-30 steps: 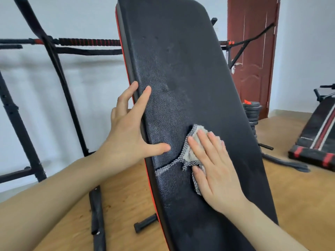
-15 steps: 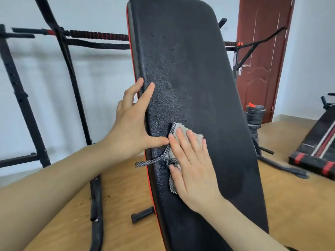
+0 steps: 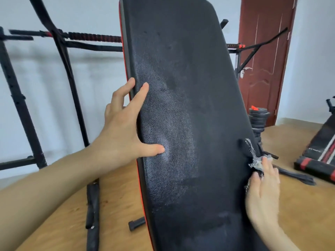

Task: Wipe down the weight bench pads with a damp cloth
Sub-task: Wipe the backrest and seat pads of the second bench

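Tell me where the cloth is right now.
Head view: the cloth lies at the right edge of the bench pad, partly under the right hand, near the stacked weight plates behind.

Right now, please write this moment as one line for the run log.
step: wipe bench pad | left hand: braces pad's left edge | right hand: presses cloth at pad's right edge

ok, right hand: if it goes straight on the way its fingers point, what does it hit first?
The cloth, bunched at the fingertips of the right hand on the bench pad right edge. Beyond that, probably just more of that edge; depth unclear.
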